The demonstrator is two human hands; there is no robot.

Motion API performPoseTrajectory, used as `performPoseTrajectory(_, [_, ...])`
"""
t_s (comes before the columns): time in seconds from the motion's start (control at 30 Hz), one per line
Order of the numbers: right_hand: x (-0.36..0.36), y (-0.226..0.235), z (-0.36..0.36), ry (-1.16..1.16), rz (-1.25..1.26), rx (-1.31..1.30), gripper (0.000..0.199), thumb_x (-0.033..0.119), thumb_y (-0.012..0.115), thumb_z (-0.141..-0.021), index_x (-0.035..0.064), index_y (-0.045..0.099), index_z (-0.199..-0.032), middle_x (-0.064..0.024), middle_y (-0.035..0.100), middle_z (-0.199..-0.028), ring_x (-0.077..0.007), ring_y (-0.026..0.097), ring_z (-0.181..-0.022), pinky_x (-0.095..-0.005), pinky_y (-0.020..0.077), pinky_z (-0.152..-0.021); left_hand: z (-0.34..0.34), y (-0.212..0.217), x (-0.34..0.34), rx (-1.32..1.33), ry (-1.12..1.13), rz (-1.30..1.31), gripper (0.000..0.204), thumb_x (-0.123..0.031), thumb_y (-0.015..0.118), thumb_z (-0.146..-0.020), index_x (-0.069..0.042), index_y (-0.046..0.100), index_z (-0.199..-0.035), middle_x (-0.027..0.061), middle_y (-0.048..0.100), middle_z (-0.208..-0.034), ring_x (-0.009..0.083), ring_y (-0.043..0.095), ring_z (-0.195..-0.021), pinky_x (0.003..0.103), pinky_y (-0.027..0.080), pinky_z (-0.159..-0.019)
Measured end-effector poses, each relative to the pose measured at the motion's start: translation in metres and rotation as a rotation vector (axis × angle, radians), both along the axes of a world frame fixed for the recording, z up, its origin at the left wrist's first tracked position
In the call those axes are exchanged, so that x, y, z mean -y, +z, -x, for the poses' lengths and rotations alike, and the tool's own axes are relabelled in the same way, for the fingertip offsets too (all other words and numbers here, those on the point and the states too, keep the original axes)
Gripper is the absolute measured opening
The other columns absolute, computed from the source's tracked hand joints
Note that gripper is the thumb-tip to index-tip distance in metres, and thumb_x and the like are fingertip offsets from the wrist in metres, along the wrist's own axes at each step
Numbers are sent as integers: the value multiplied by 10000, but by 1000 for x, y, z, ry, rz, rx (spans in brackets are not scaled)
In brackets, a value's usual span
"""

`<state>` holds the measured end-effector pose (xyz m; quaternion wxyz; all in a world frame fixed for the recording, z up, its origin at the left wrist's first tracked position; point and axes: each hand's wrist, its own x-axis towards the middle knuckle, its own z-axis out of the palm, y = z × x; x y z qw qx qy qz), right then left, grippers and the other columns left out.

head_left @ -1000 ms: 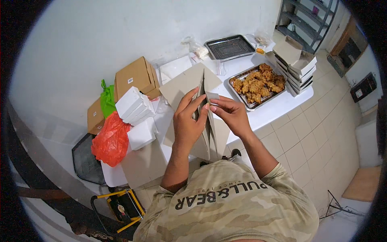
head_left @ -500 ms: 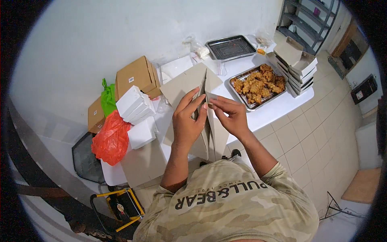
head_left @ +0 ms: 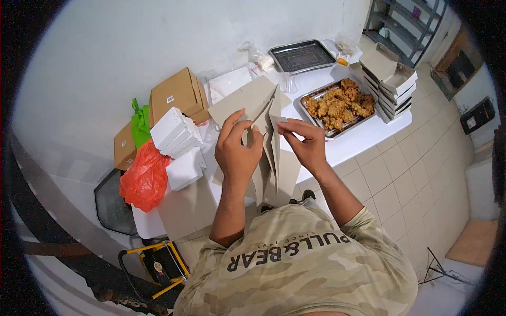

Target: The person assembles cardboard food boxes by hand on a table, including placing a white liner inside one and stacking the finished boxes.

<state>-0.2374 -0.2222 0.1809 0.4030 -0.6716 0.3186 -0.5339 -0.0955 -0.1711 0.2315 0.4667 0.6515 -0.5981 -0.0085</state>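
Several thin grey-brown cardboard sheets (head_left: 287,171) stand fanned in front of me, with narrow gaps between their upright edges. My right hand (head_left: 305,145) pinches the top edge of the right-hand sheet between thumb and fingertips. To the left of the gap is my left hand (head_left: 238,150), fingers curved and apart from the thumb, close against the left sheets. Its fingertips partly hide the cardboard there, and no firm grip shows. Behind the fan, a flat cardboard piece (head_left: 240,100) reaches over the white table (head_left: 358,139).
Fried chicken fills a metal tray (head_left: 311,117) at right, beside stacked open boxes (head_left: 392,87). A dark tray (head_left: 303,57) lies at the back. Leftward are white boxes (head_left: 176,134), a brown carton (head_left: 176,100), a red plastic bag (head_left: 145,176) and a green bag (head_left: 140,126).
My left hand has moved left and its fingers have spread from the sheet edges. The right hand has shifted slightly right with its sheet, and the gap between the sheets is wider.
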Motion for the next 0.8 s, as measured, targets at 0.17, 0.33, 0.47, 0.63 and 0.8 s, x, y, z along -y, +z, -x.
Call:
performPoseTrajectory(0.17, [-1,7,-1,12,42,46,277,-59,557,-735,63,629,-974,-129,619,-900,-167,601,-818,-250,488,-700,-6,-1,2,-46,1,26,65,-67,594,-721,-10,576,-744,103,587,-1017,252,555,-939,333,398,-840])
performPoseTrajectory(0.33, [-1,-1,-4,-71,28,128,299,-84,502,-756,44,612,-1003,-128,584,-961,-150,591,-781,-234,484,-686,-16,-7,1,-59,39,84,37,-59,583,-719,-23,578,-724,97,589,-990,262,572,-887,330,436,-760])
performPoseTrajectory(0.47, [-8,0,-4,-98,-90,130,293,-1,576,-744,39,594,-1034,-139,563,-1005,-187,584,-829,-255,469,-732,-12,-2,-3,-93,41,74,64,-62,571,-752,1,575,-741,116,592,-995,250,551,-939,335,392,-844])
performPoseTrajectory(0.63, [-22,17,-11,-32,236,-258,606,172,673,-687,75,422,-1229,-198,450,-1155,-326,485,-1047,-341,414,-860,-8,1,-14,-113,-136,-12,106,-26,549,-750,-19,614,-834,120,556,-1068,252,545,-956,328,399,-844])
performPoseTrajectory(0.8, [-14,-13,7,-82,102,-302,558,93,592,-725,71,396,-1246,-221,403,-1192,-342,484,-1046,-351,441,-844,-5,3,-20,-72,-184,-122,178,10,530,-733,-33,613,-885,125,535,-1107,245,543,-967,331,405,-847])
